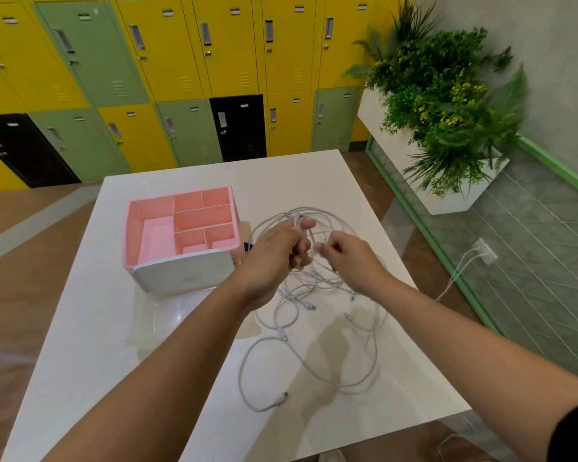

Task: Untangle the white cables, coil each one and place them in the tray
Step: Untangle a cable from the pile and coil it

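White cables (309, 306): thin, several, uncoiled in one loose tangle on the table (364, 181), just right of the tray (134, 228). Rise at the far side as bunched loops gripped in the left hand (274, 258), a strand pinched by the right hand (351, 258). Trail nearward in wide loops, plugs free. Tray: pink, open-topped, upright, split into several compartments with bare floors, white panel at the near side.

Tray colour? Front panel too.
The tray is pink; its near front panel is white. Head view, the only one, shows both.
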A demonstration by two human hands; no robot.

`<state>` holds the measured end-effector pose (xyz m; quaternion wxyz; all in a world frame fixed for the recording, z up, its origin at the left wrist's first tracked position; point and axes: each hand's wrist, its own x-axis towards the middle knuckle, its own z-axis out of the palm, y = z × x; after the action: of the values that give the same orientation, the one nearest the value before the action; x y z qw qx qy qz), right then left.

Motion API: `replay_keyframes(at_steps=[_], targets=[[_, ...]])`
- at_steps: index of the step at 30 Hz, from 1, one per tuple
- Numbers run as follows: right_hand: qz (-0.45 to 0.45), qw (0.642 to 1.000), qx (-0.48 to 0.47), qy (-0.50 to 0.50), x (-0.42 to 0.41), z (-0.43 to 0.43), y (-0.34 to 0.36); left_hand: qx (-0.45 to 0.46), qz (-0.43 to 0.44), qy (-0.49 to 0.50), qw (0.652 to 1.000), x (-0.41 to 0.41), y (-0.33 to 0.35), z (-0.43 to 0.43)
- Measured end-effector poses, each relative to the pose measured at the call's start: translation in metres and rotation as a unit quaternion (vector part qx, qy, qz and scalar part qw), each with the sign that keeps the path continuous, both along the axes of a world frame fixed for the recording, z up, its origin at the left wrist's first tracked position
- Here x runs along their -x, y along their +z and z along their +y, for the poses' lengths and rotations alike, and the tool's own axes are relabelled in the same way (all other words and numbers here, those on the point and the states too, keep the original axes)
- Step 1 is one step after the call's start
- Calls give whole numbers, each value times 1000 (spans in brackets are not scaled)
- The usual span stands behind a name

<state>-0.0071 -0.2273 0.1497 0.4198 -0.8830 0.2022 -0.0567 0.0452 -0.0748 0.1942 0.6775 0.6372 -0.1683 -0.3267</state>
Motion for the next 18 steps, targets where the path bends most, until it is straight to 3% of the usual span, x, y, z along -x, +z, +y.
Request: replay_keyframes(at_steps=[6,11,15,18], targets=[[12,997,37,65,13,29,3,2,-9,33,999,-5,-7,-3],[64,983,114,131,19,31,2,62,65,97,991,-10,-14,-6],[91,975,154,134,19,29,0,102,116,107,982,-7,-14,-10],[105,975,148,130,19,29,2,87,95,103,986,-6,-14,-13]])
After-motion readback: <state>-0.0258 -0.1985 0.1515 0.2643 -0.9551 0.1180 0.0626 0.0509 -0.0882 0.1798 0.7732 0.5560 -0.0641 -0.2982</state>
